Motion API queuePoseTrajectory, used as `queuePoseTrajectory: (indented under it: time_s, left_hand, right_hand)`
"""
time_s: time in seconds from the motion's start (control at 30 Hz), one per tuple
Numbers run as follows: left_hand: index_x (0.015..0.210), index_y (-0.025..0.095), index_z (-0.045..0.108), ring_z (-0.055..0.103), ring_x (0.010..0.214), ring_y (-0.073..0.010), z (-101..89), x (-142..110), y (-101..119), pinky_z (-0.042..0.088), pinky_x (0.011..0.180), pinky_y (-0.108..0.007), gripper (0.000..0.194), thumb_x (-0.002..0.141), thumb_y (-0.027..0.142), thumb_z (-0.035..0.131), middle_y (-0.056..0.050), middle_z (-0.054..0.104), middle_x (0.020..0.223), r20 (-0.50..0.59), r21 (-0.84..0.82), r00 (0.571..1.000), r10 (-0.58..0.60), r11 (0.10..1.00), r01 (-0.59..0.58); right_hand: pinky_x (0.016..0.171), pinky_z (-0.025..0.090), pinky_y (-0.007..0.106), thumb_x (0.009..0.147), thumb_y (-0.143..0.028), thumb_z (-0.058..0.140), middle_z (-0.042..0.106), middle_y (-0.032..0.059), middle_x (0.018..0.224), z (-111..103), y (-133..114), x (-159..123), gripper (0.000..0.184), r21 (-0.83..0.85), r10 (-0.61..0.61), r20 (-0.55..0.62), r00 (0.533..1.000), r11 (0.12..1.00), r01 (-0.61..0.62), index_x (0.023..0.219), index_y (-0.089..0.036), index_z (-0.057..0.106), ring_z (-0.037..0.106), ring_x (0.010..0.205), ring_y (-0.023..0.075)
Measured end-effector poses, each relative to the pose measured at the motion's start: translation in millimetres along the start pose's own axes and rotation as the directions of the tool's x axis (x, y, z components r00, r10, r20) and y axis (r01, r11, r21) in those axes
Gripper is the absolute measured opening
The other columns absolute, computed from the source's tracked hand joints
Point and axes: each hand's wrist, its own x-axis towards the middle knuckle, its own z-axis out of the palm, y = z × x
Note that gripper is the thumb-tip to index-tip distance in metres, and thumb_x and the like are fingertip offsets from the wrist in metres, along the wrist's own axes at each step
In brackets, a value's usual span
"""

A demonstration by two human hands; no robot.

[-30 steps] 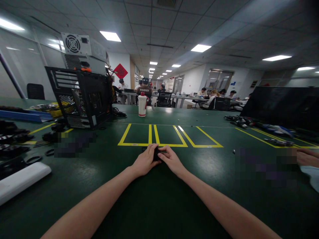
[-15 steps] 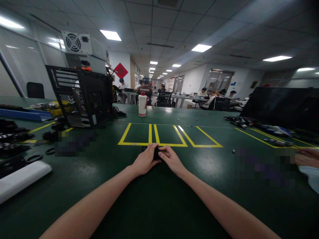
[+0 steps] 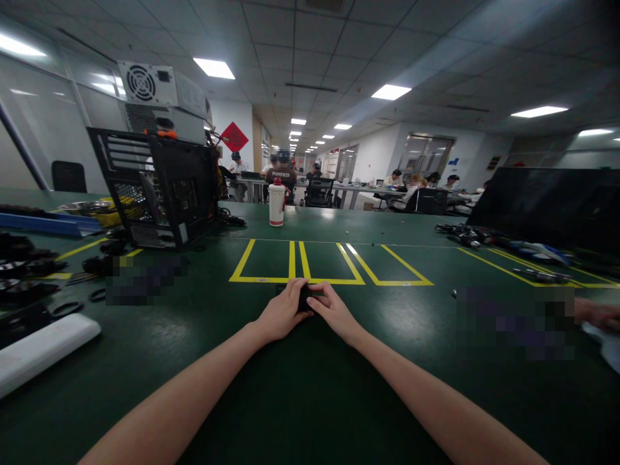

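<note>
Both of my hands meet near the middle of the green table, around a small black object (image 3: 303, 298) that is mostly covered, so its kind does not show. My left hand (image 3: 283, 311) curls over it from the left, thumb in front. From the right side, my right hand (image 3: 335, 314) grips it between bent fingers and thumb. Just beyond my fingers run the yellow tape outlines (image 3: 334, 282) on the tabletop.
A black computer case (image 3: 186, 194) with power supplies (image 3: 167, 90) on top stands left. Ahead is a white bottle (image 3: 276, 205) with a red lid. A white bar (image 3: 48, 349) lies at near left, cables (image 3: 458, 234) at right. A co-worker's hand (image 3: 598, 315) rests at the right edge.
My hands and the black object look the same as before. At the right edge, the co-worker's hand has shifted slightly and changed its pose.
</note>
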Motion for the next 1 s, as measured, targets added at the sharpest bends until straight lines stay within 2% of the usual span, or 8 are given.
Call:
queuePoseTrajectory:
  time_s: [0.17, 0.37, 0.5, 0.7, 0.9, 1.0]
  left_hand:
    - [0.119, 0.024, 0.018, 0.043, 0.108, -0.0228, 2.1, 1.2, 0.0, 0.044, 0.083, -0.039, 0.059, 0.073, 0.029, 0.054, -0.007, 0.032, 0.122, -0.013, 0.013, 1.0, -0.008, 1.0, 0.008]
    - [0.12, 0.026, 0.017, 0.043, 0.108, -0.0227, 1.2, -0.1, -1.4, 0.044, 0.082, -0.039, 0.058, 0.074, 0.029, 0.053, -0.007, 0.029, 0.125, -0.007, 0.007, 1.0, -0.001, 1.0, 0.001]
    - [0.121, 0.026, 0.017, 0.043, 0.108, -0.0224, 1.5, -0.7, -2.7, 0.044, 0.082, -0.039, 0.059, 0.074, 0.029, 0.052, -0.006, 0.029, 0.125, -0.005, 0.01, 1.0, 0.009, 1.0, -0.009]
    - [0.121, 0.026, 0.017, 0.042, 0.109, -0.0229, 3.7, 0.4, -3.0, 0.044, 0.083, -0.04, 0.06, 0.074, 0.029, 0.054, -0.006, 0.029, 0.125, -0.015, 0.022, 1.0, 0.001, 1.0, 0.0]
    - [0.121, 0.026, 0.016, 0.043, 0.109, -0.023, 1.0, -0.1, -1.2, 0.044, 0.083, -0.04, 0.06, 0.074, 0.028, 0.053, -0.006, 0.029, 0.126, 0.007, 0.005, 1.0, -0.008, 1.0, 0.008]
    - [0.12, 0.026, 0.016, 0.042, 0.109, -0.0235, 2.1, 0.1, -2.1, 0.043, 0.084, -0.042, 0.059, 0.074, 0.028, 0.053, -0.007, 0.029, 0.125, 0.001, 0.002, 1.0, -0.003, 1.0, 0.003]
  right_hand:
    - [0.08, 0.044, 0.032, 0.072, -0.028, 0.053, 0.053, 0.0006, 0.092, 1.3, 3.6, 3.4, 0.021, 0.023, -0.034, -0.026, 0.999, 0.999, 0.035, 0.091, -0.022, 0.047, 0.054, 0.088, 0.0149]
    - [0.089, 0.039, 0.036, 0.075, -0.029, 0.05, 0.049, 0.0041, 0.107, -0.6, -1.3, 1.1, 0.031, -0.07, -0.027, -0.016, 1.0, 0.997, 0.026, 0.104, -0.021, 0.046, 0.048, 0.101, 0.0172]
    - [0.082, 0.043, 0.034, 0.074, -0.032, 0.05, 0.051, 0.0031, 0.103, -0.9, -2.6, -0.7, 0.028, -0.062, -0.009, 0.005, 1.0, 0.998, 0.009, 0.1, -0.022, 0.047, 0.052, 0.096, 0.0171]
    - [0.08, 0.044, 0.033, 0.074, -0.03, 0.05, 0.053, 0.0012, 0.093, 0.4, 0.3, 1.2, 0.02, -0.034, -0.057, -0.028, 0.998, 0.998, 0.056, 0.093, -0.022, 0.048, 0.054, 0.091, 0.0161]
    - [0.087, 0.04, 0.036, 0.075, -0.029, 0.049, 0.05, 0.0043, 0.107, -1.4, -3.2, 0.6, 0.031, -0.066, -0.026, -0.032, 0.999, 0.998, 0.023, 0.105, -0.021, 0.046, 0.05, 0.1, 0.0174]
    - [0.085, 0.041, 0.035, 0.075, -0.03, 0.049, 0.051, 0.0039, 0.105, -2.7, -1.9, 1.1, 0.03, -0.071, -0.007, -0.005, 1.0, 0.997, 0.006, 0.103, -0.021, 0.047, 0.05, 0.099, 0.0175]
